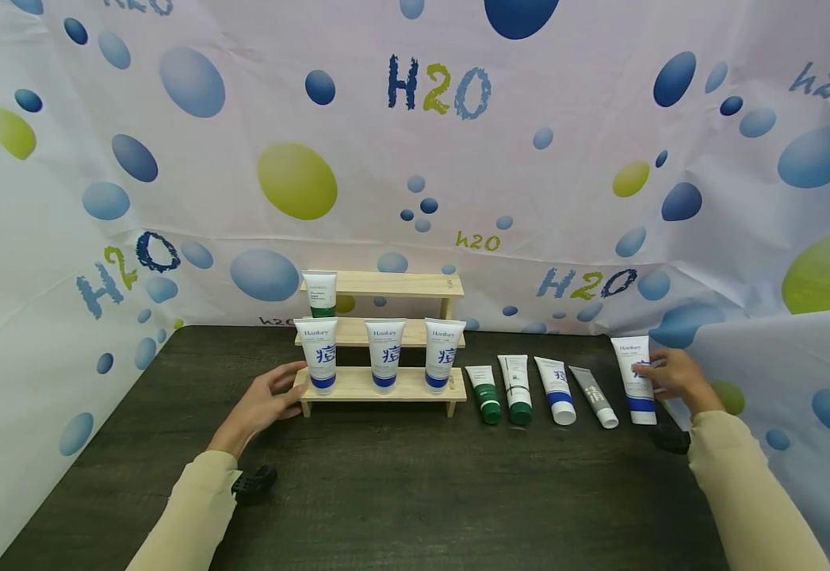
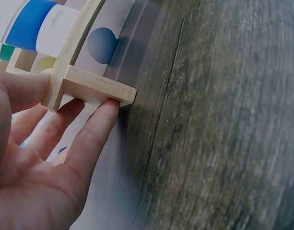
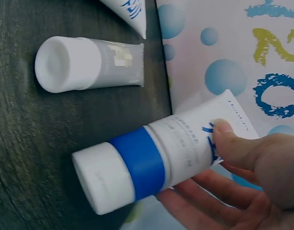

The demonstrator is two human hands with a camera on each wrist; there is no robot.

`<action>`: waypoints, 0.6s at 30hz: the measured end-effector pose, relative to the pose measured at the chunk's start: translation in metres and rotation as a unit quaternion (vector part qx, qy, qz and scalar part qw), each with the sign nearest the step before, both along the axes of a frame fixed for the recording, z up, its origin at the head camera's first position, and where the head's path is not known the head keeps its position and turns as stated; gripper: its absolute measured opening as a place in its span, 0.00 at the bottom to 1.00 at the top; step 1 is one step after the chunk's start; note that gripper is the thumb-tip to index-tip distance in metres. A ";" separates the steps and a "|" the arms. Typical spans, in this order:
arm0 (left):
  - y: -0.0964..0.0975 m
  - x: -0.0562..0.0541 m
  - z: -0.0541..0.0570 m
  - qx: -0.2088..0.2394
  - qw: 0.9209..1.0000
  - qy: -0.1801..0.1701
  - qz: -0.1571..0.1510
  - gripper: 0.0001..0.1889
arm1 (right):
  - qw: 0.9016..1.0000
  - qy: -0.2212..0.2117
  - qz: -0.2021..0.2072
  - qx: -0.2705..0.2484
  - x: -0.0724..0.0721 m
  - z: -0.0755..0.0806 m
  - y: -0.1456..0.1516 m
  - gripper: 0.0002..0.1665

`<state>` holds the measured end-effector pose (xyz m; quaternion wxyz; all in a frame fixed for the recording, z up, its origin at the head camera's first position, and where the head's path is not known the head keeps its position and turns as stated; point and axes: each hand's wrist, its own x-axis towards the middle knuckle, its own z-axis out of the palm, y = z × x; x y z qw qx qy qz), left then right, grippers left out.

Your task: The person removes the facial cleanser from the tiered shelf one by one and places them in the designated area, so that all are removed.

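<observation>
My left hand point(image 1: 265, 404) grips the left end of the bottom step of a three-step wooden rack point(image 1: 349, 385). In the left wrist view the thumb presses the step's end and the fingertips touch the rack's leg point(image 2: 96, 85). At the far right my right hand point(image 1: 678, 379) holds a white squeeze tube point(image 1: 629, 357) with a blue band, cap end down. The right wrist view has this tube point(image 3: 180, 148) tilted, thumb on its printed face, fingers behind. Three similar tubes point(image 1: 385, 349) stand caps down along the bottom step.
A white-and-green tube point(image 1: 321, 292) stands behind the left front tube, its base hidden. Right of the rack lie two green-capped tubes point(image 1: 486, 396), a blue-banded tube point(image 1: 556, 390) and a grey tube point(image 1: 594, 396). A printed curtain point(image 1: 564, 198) hangs behind the dark wooden table point(image 1: 457, 492).
</observation>
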<state>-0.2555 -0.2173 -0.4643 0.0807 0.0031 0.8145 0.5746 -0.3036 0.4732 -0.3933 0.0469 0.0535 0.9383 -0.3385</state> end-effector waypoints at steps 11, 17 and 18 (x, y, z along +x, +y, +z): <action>0.002 0.000 0.001 -0.006 1.000 -0.004 0.003 0.32 | 0.998 0.031 -0.051 0.015 -0.003 -0.018 0.004 0.37; 0.001 0.000 0.001 -0.007 1.000 -0.004 0.004 0.32 | 0.998 0.016 -0.048 0.036 -0.007 -0.020 -0.001 0.37; 0.001 0.000 0.001 -0.005 1.000 -0.003 0.003 0.32 | 0.998 0.017 -0.049 0.039 -0.007 -0.021 -0.001 0.37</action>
